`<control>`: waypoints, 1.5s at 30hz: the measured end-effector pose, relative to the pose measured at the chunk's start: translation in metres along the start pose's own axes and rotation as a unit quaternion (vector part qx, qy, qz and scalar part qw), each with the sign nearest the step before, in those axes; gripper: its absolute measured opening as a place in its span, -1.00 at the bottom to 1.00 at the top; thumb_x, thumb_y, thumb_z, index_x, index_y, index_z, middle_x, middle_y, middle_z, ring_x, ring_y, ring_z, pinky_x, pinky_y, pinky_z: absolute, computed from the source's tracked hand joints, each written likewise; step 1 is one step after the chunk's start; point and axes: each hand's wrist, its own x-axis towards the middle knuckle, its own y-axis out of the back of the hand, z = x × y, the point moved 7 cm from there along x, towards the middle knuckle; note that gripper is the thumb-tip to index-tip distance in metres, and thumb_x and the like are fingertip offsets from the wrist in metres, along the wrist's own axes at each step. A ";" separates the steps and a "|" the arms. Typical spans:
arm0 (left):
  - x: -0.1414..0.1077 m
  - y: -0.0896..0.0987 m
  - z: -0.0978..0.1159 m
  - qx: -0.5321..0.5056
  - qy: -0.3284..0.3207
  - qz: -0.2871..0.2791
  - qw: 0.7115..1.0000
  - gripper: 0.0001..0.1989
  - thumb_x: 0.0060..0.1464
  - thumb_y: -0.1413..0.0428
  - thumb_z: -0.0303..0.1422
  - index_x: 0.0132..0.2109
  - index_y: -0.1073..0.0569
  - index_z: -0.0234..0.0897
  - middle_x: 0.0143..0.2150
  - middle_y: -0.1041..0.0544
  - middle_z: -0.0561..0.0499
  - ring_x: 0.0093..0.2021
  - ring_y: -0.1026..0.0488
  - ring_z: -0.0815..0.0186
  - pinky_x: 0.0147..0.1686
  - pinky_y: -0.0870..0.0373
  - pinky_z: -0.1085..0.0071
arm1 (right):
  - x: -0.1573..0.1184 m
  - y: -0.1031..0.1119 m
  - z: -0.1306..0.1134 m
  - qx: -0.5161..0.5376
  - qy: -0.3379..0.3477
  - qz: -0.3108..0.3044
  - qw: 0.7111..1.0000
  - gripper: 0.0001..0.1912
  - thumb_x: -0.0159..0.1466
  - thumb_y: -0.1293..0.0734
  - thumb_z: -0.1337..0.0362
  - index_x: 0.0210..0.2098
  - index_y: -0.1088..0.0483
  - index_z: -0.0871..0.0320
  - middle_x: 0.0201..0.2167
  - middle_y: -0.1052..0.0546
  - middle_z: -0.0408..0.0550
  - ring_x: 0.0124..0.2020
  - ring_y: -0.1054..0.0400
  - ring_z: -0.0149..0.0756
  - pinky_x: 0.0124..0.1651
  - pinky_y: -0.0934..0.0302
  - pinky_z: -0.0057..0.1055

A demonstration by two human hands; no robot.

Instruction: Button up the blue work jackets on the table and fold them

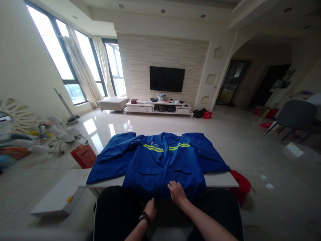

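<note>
A blue work jacket (164, 167) with yellow-green stripes lies front side up over a white table (220, 179), its sleeves spread to both sides and its lower edge hanging over the near side. My left hand (149, 211), with a dark band on the wrist, is at the jacket's bottom edge; its fingers are closed, and what they hold is hidden. My right hand (177, 192) is on the lower front of the jacket, right of the front closure, with its fingers curled at the cloth; whether they grip it is unclear.
A white box (59, 194) sits on the floor at the left, near a red container (84, 155). A red bucket (242, 185) stands by the table's right end. My knees are against the near side.
</note>
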 end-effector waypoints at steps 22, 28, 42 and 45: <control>0.003 0.012 0.083 0.080 -0.094 0.179 0.976 -0.61 0.20 -0.04 -0.33 0.15 -0.42 -0.26 0.17 -0.45 -0.19 0.18 -0.33 0.05 0.05 -0.23 0.18 | -0.187 0.111 0.255 0.164 -0.307 0.196 0.917 -0.61 0.22 -0.22 0.13 -0.07 -0.48 0.18 -0.05 -0.56 0.17 0.03 -0.46 0.03 0.18 -0.28 -0.03; 0.019 0.011 0.092 0.120 -0.037 0.212 0.969 -0.56 0.25 0.01 -0.33 0.23 -0.36 -0.33 0.21 -0.41 -0.29 0.17 -0.32 0.02 0.06 -0.20 0.12 | -0.260 0.047 0.201 0.124 -0.283 0.266 0.913 -0.36 0.28 -0.23 -0.03 0.29 -0.28 0.04 0.44 -0.13 0.07 0.44 -0.01 0.09 0.40 -0.03 0.11; 0.014 0.107 0.087 0.007 -0.098 0.170 0.981 -0.79 0.28 0.06 -0.34 -0.10 -0.46 -0.21 -0.06 -0.54 -0.07 -0.22 -0.50 0.28 -0.24 -0.28 0.39 | -0.262 0.052 0.159 0.112 -0.303 0.325 0.889 -0.46 0.32 -0.21 -0.05 0.24 -0.33 -0.08 0.37 -0.26 -0.03 0.40 -0.06 0.18 0.35 -0.05 0.25; 0.003 0.185 0.047 -0.192 -0.108 0.264 0.939 -0.80 0.23 0.07 -0.28 -0.30 -0.38 -0.22 -0.42 -0.45 0.07 -0.36 -0.42 0.33 -0.31 -0.30 0.45 | -0.265 0.051 0.159 0.110 -0.307 0.332 0.885 -0.47 0.32 -0.21 -0.05 0.23 -0.35 -0.08 0.36 -0.27 -0.03 0.40 -0.06 0.19 0.35 -0.03 0.26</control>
